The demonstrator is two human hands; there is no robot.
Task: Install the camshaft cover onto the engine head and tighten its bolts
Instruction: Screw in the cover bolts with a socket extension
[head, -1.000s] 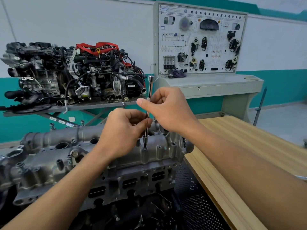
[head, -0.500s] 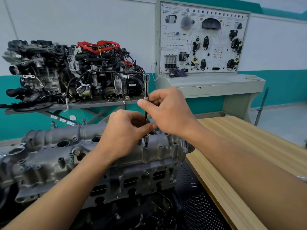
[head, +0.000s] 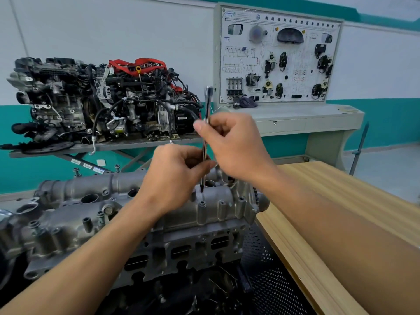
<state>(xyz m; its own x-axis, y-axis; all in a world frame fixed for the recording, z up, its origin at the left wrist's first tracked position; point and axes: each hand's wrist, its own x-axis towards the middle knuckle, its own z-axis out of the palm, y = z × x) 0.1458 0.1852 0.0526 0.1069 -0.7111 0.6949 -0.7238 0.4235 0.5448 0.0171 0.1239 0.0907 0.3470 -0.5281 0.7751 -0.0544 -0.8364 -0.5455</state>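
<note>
The grey cast camshaft cover lies on the engine head in front of me. A slim chrome socket driver stands nearly upright over the cover's right end. Its tip hangs just above a bolt set in a boss on the near edge. My left hand pinches the lower shaft. My right hand grips the shaft higher up, thumb forward. Several other bolt heads show along the cover's near rim.
A wooden bench runs along the right side. Behind stands a complete engine on a metal stand, and a training board on a grey console. A perforated black panel sits below the head.
The driver has lifted off the bolt and its tip now hangs slightly above and behind the boss. My right hand has risen a little along the shaft.
</note>
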